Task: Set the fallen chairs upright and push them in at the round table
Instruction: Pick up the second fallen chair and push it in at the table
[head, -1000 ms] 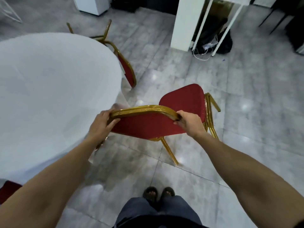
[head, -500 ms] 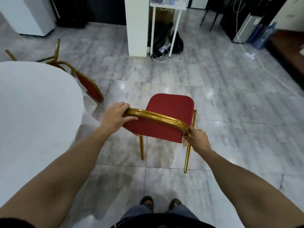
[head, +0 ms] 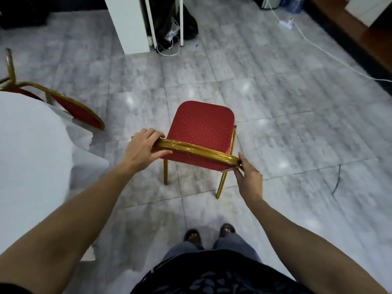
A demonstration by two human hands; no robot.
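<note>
Red chair upright on the tiled floor, held by its backrest with both hands.

The red chair (head: 203, 128) stands on its legs beside the edge of the round table (head: 31, 166), apart from the white cloth, with open grey floor (head: 297, 134) ahead and to the right. Its seat points away from the person, and the gold top rail (head: 197, 150) runs left to right. The left hand (head: 144, 148) is wrapped over the rail's left end; the right hand (head: 248, 177) is closed on the right corner. A second chair (head: 74, 109) lies tipped on the floor against the table's far edge. Farther off stand a white pillar (head: 129, 24), black bags (head: 169, 22) and a white cable (head: 331, 54) trailing across the floor.
</note>
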